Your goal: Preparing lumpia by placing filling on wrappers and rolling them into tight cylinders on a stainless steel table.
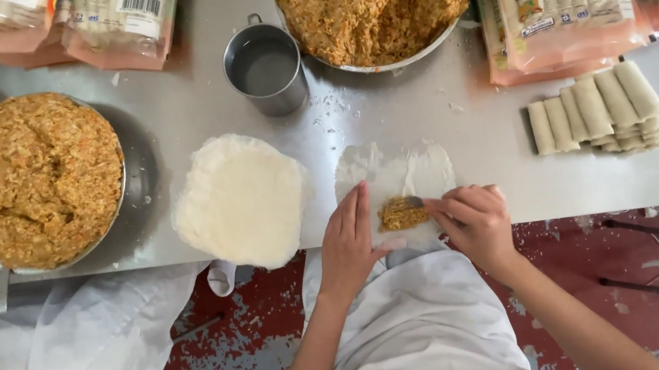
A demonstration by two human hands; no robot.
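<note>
A thin white wrapper (418, 171) lies flat on the steel table (453, 115) near its front edge. A small lump of orange-brown filling (400, 213) sits on the wrapper's near part. My left hand (352, 240) rests flat on the wrapper just left of the filling, fingers together. My right hand (473, 217) is to the right of the filling and grips a small utensil (414, 201) whose tip touches the lump.
A stack of round white wrappers (239, 198) lies to the left. Two metal bowls of filling (35, 179) (372, 5), a metal cup (264, 65), a pile of finished rolls (599, 112) and packets of wrappers (563, 1) stand around. White cloth hangs at the table's front.
</note>
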